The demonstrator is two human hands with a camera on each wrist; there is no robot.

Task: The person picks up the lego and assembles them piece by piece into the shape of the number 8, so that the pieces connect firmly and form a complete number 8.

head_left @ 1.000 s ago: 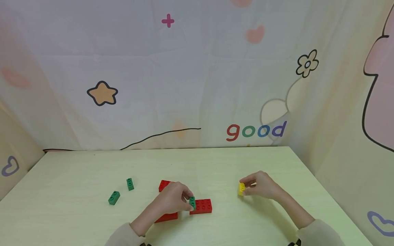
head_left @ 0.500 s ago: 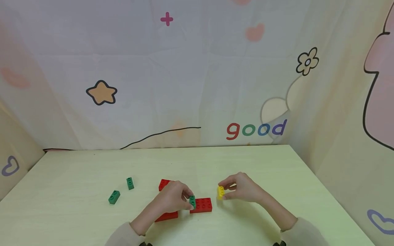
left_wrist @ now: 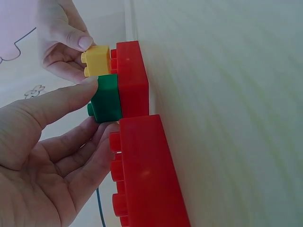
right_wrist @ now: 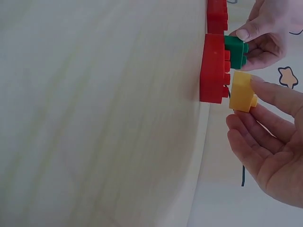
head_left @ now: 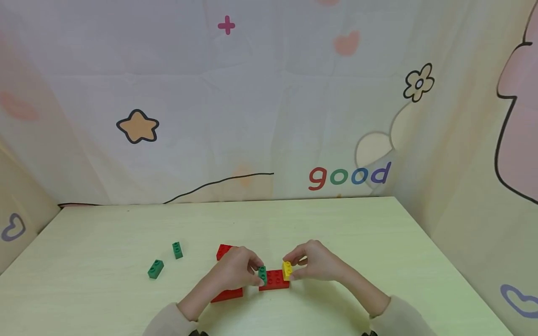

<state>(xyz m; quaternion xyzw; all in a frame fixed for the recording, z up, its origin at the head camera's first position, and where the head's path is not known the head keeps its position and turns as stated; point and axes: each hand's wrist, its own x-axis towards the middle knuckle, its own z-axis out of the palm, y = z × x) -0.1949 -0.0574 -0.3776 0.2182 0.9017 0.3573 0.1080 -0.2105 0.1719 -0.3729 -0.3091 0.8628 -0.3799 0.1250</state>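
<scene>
Stacking seems underway: left fingers (left_wrist: 71, 100) pinch a green brick (left_wrist: 108, 98), right fingers (right_wrist: 278, 96) a yellow brick (right_wrist: 241, 92) likely needing alignment, then pressing.

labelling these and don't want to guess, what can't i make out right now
Head view: the left hand hides whether the red pieces around it are one brick or more.
Head view: dark shapes by the sleeves are cut off by the bottom edge, too small to identify.
Left wrist view: the nearest red brick runs off the bottom edge.
Right wrist view: the right hand hides part of the studded side of the yellow brick.
</scene>
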